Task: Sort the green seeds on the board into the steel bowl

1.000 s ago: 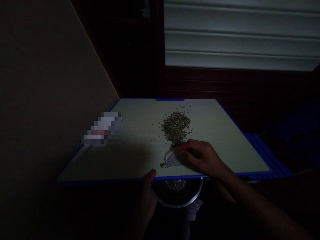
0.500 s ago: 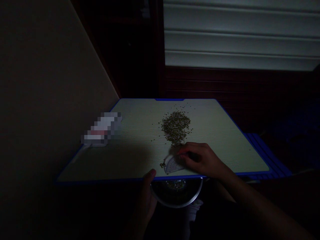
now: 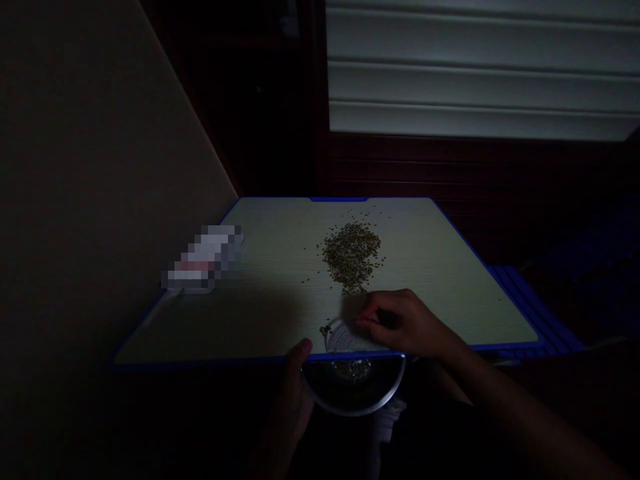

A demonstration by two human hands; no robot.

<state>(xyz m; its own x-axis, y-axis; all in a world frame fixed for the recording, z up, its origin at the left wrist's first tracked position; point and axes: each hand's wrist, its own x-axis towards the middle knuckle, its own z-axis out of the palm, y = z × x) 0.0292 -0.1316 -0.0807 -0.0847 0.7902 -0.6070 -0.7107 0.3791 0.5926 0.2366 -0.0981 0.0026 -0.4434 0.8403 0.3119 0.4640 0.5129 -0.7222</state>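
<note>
My right hand (image 3: pixel 407 323) is closed in a pinch on a clear plastic protractor (image 3: pixel 344 335), which rests on the table top (image 3: pixel 440 267) near its front edge. A few loose grains (image 3: pixel 325 330) lie against the protractor's left side. Beyond it spreads a heap of small greenish-brown beans or seeds (image 3: pixel 351 253). Below the edge, my left hand (image 3: pixel 297 387) grips the left side of a metal bowl (image 3: pixel 357 410), its thumb up by the table's edge. Several grains show inside the bowl; the table edge hides its far part.
A pixelated white packet or box (image 3: pixel 207 260) lies at the table's left side, by a pale wall (image 3: pixel 100 167). A blue raised rim (image 3: pixel 200 364) borders the table top. A blue striped thing (image 3: pixel 535 313) stands at the right. The room is dark.
My right hand and the protractor have shifted slightly toward the front edge. The protractor's angle has changed a little. My left hand and the bowl stay in place.
</note>
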